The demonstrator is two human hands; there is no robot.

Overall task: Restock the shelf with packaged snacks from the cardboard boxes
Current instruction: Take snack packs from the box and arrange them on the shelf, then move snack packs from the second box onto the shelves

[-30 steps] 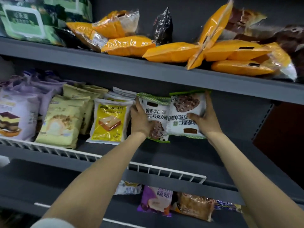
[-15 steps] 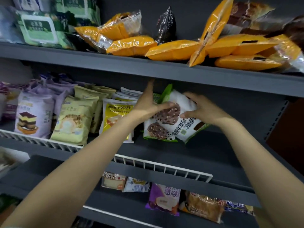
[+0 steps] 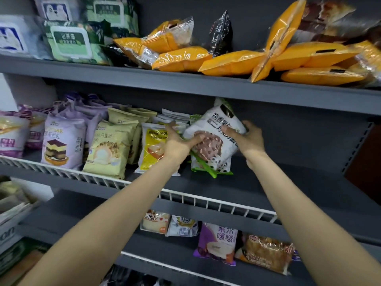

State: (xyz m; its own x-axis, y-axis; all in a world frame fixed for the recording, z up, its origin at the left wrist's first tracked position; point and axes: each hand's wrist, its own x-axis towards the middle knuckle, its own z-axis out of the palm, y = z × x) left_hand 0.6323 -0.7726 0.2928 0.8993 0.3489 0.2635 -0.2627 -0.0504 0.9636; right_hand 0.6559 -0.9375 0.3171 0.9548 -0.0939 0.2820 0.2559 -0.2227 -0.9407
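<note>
A white snack pack with chocolate bread and pandas printed on it (image 3: 214, 139) stands tilted on the middle grey shelf (image 3: 288, 188). My left hand (image 3: 177, 144) grips its left edge and my right hand (image 3: 245, 139) grips its right side. A second pack of the same kind (image 3: 206, 169) sits low behind it, mostly hidden. Directly left stands a yellow snack pack (image 3: 151, 149), partly covered by my left hand.
Cream packs (image 3: 107, 149) and purple packs (image 3: 61, 141) fill the middle shelf's left part behind a white wire rail (image 3: 206, 200). Orange packs (image 3: 231, 62) lie on the top shelf. Several packs (image 3: 218, 243) sit on the lower shelf. The middle shelf's right part is bare.
The chocolate bread pack has been turned from upside down to upright with the pandas at the bottom, and both hands have shifted with it. The camera has moved closer.
</note>
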